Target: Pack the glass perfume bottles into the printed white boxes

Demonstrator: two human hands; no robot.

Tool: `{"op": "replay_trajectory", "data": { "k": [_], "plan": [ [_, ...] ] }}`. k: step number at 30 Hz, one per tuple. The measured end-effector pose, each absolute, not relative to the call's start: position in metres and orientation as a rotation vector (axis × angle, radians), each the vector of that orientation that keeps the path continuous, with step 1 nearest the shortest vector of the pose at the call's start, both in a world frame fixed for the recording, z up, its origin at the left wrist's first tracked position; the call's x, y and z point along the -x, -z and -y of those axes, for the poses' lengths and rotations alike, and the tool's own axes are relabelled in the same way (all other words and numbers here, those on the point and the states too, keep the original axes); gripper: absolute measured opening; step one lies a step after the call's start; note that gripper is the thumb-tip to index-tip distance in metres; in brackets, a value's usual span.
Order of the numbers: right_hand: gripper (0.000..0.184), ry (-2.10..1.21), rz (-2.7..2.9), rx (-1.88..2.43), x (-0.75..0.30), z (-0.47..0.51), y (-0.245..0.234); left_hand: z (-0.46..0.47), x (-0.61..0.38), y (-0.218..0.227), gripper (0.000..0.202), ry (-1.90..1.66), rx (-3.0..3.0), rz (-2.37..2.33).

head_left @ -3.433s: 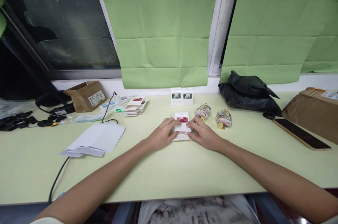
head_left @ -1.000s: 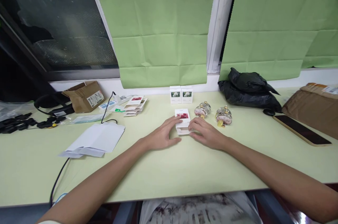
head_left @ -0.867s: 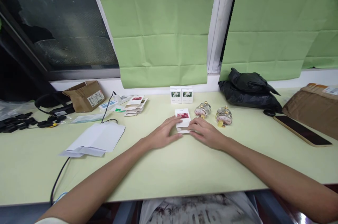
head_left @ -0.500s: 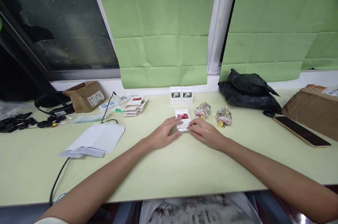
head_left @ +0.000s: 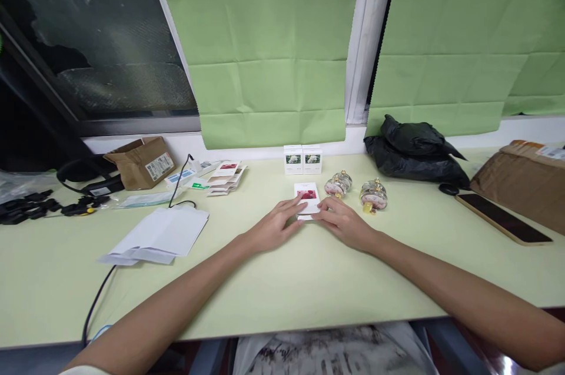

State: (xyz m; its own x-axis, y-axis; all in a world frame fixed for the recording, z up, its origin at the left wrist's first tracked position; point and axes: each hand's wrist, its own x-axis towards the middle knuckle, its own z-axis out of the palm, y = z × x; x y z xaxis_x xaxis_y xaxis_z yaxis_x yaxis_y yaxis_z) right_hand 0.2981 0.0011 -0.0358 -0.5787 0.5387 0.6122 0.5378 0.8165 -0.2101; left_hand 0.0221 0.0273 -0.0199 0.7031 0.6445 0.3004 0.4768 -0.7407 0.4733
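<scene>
Our left hand and right hand hold the white box between them; we should apply light, even pressure.

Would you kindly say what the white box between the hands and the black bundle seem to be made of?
White box: probably smooth, printed thin card, judging by its flat face and straight edges. Black bundle: likely plastic film, slightly glossy, since its creases catch light.
</scene>
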Motion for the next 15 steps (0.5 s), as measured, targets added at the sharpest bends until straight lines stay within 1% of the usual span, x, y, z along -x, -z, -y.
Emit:
{"op": "replay_trajectory", "data": {
  "k": [11, 15],
  "plan": [
    [0.016, -0.129, 2.189, 0.916, -0.295, 0.001, 0.032, -0.029, -0.026, 0.021, 0.047, -0.716, -2.570, -0.863],
    [0.034, -0.129, 2.158, 0.946, -0.298, -0.008, 0.041, -0.029, -0.027, 0.022, 0.045, -0.739, -2.565, -0.860]
  ]
}}
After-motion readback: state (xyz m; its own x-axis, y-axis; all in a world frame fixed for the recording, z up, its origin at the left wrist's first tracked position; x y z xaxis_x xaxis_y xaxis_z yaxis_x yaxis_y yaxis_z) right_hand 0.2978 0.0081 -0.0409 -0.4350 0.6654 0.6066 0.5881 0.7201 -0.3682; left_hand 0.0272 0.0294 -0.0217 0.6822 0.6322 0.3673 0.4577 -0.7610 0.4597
